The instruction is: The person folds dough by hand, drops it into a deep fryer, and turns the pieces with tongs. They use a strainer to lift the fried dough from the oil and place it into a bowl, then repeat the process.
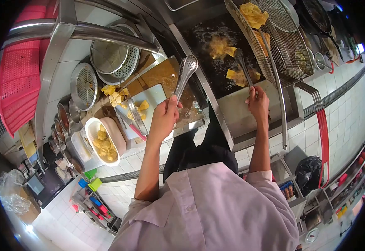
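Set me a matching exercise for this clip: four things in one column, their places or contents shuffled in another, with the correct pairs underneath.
1. Perforated metal utensil
2. Dark-headed utensil
3. White tub
4. Pink basket

A. Holds yellowish pieces
B. In the right hand, over the fryer
C. At the far left of the view
D. In the left hand

Pairs: 1-D, 2-B, 3-A, 4-C

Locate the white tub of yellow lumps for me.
In the head view, the white tub is on the left, just left of the pale cutting board and farther left of the person's left hand.
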A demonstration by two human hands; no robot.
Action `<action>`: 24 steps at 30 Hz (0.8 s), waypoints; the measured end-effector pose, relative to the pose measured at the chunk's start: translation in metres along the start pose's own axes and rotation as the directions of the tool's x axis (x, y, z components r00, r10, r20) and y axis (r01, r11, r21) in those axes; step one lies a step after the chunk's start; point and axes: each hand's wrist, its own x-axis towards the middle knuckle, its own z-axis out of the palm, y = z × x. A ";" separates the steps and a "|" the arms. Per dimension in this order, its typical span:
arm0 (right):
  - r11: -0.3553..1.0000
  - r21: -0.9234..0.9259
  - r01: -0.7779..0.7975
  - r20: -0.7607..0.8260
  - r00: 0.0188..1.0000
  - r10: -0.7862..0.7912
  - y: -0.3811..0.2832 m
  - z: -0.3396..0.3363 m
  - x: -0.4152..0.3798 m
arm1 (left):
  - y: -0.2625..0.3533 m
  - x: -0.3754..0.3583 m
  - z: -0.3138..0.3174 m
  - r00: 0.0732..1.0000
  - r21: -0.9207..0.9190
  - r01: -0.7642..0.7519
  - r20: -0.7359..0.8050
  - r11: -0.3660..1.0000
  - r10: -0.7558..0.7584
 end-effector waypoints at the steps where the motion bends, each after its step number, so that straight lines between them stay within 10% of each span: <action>1: 1.000 -0.013 0.007 0.002 1.000 -0.007 0.000 -0.002 -0.001 | 0.000 0.004 0.000 1.000 0.029 -0.019 -0.007 0.999 0.019; 8: 0.997 -0.079 0.016 -0.025 1.000 -0.018 0.014 -0.009 0.001 | 0.036 0.080 0.008 0.948 0.422 -0.316 0.094 0.850 0.305; 14: 0.996 -0.084 -0.015 -0.022 1.000 0.013 0.016 -0.019 0.000 | 0.074 0.165 0.054 0.962 0.603 -0.229 0.021 0.764 0.272; 20: 0.994 -0.027 0.107 -0.080 0.991 -0.109 0.041 -0.022 0.007 | 0.084 0.221 0.100 0.999 0.754 -0.012 0.032 0.656 -0.018; 24: 0.993 -0.102 0.052 -0.064 0.996 -0.059 0.042 -0.027 0.008 | 0.062 0.242 0.112 0.960 0.416 0.100 0.197 0.904 -0.197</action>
